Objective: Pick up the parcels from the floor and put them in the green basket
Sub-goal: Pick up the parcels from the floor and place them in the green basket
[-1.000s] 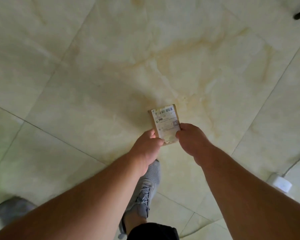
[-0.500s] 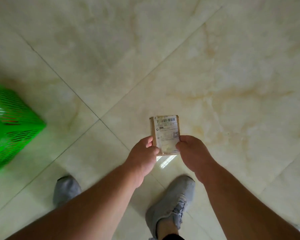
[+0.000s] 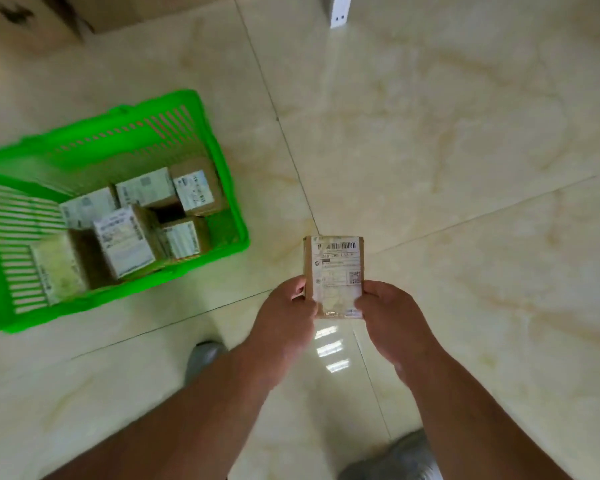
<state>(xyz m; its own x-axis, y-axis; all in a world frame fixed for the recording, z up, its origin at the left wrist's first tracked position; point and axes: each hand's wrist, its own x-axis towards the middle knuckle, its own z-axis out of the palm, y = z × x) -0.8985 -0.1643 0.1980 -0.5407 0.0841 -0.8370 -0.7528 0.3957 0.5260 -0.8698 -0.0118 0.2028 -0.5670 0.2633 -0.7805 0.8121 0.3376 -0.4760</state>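
Note:
A small brown cardboard parcel [image 3: 334, 268] with a white barcode label is held above the floor at the centre of the view. My left hand [image 3: 284, 313] grips its lower left edge and my right hand [image 3: 385, 315] grips its lower right edge. The green basket [image 3: 222, 161] stands on the floor to the left of the parcel, apart from my hands. Several labelled cardboard parcels [image 3: 125, 240] lie inside it.
Glossy beige floor tiles [image 3: 465, 168] spread to the right and ahead. A large cardboard box [image 3: 118, 8] sits at the top left and a white post [image 3: 338, 10] at the top centre. My grey shoes [image 3: 201, 358] are on the floor below my arms.
The view has swung left, bringing the whole green basket and its parcels into sight. The parcel stays in both hands, now closer to the basket.

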